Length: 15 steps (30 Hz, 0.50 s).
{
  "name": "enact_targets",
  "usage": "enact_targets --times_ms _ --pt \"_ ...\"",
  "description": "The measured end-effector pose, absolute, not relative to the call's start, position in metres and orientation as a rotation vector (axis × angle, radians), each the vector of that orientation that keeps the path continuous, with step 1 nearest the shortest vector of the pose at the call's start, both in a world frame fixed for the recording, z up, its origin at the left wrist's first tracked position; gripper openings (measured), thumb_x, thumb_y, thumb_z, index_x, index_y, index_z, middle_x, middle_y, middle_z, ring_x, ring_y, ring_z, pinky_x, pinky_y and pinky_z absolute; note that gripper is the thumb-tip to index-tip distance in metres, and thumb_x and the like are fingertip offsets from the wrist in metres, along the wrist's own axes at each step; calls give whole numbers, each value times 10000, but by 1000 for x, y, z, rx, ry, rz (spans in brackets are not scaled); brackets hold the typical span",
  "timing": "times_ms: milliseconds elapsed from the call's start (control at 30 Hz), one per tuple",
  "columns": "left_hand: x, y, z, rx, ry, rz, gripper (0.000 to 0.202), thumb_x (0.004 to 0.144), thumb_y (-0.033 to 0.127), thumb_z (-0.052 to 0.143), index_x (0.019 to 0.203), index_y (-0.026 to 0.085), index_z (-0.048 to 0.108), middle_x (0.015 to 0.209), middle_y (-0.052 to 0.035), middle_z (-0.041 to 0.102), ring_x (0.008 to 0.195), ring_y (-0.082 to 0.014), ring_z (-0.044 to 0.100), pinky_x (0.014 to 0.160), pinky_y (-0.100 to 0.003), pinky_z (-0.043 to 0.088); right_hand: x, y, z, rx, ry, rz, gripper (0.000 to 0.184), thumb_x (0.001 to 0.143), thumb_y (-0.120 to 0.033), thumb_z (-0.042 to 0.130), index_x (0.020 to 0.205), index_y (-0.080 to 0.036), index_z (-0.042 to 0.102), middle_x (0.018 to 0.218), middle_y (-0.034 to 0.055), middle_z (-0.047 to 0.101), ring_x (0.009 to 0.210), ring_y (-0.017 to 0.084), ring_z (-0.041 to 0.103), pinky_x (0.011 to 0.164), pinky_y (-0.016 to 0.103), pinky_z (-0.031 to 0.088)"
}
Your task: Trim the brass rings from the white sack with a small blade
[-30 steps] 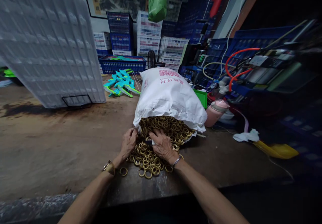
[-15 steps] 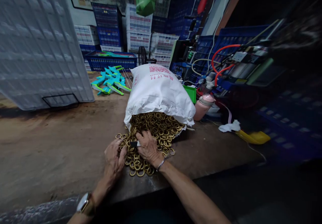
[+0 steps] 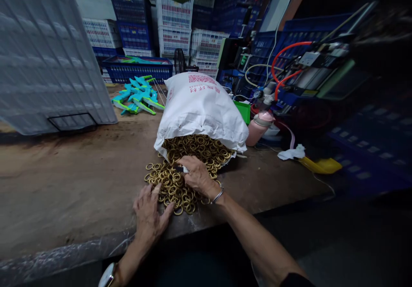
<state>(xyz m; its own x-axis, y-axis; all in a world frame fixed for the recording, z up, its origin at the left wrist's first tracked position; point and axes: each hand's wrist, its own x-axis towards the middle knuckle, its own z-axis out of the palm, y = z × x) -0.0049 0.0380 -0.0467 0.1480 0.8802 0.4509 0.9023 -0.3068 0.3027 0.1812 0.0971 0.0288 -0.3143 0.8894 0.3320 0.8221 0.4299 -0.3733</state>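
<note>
A white woven sack (image 3: 202, 106) with red print lies on its side, and brass-coloured rings (image 3: 175, 190) spill from its mouth onto the table. My right hand (image 3: 200, 176) rests over the heap near the sack's mouth. Its fingers are closed on a small black-and-white tool (image 3: 186, 169), whose exact kind I cannot make out. At the near left edge of the pile, my left hand (image 3: 149, 214) is open with fingers spread, its fingertips at the outermost rings.
A large translucent plastic bin (image 3: 54, 59) stands at the left. Turquoise-and-green toy bows (image 3: 138, 96) lie behind it, before stacked crates (image 3: 175, 20). Right of the sack are a pink bottle (image 3: 259, 128), a pneumatic device with red hoses (image 3: 313, 74) and a yellow scoop-like piece (image 3: 322, 166).
My left hand has drawn back toward the table's near edge and spread its fingers. My right hand, with the tool, has shifted slightly right. The camera view has tilted down a little.
</note>
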Motion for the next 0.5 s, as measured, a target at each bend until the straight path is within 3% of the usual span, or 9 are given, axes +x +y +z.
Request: enact_targets --times_ms 267,500 --pt "-5 39 -45 -2361 -1812 -843 514 748 405 557 1178 129 505 1188 -190 515 1139 -351 429 914 -503 328 227 102 9 -1481 -2016 226 457 637 -20 450 1045 -163 600 1043 77 626 967 189 540 882 314 414" --pt "-8 40 -48 -2394 -1830 -866 510 754 418 558 1183 152 486 1200 -176 506 1143 -335 429 913 -493 337 268 80 -10 -1538 -1630 237 290 730 -134 456 970 -190 609 915 54 634 847 177 580 786 309 455"
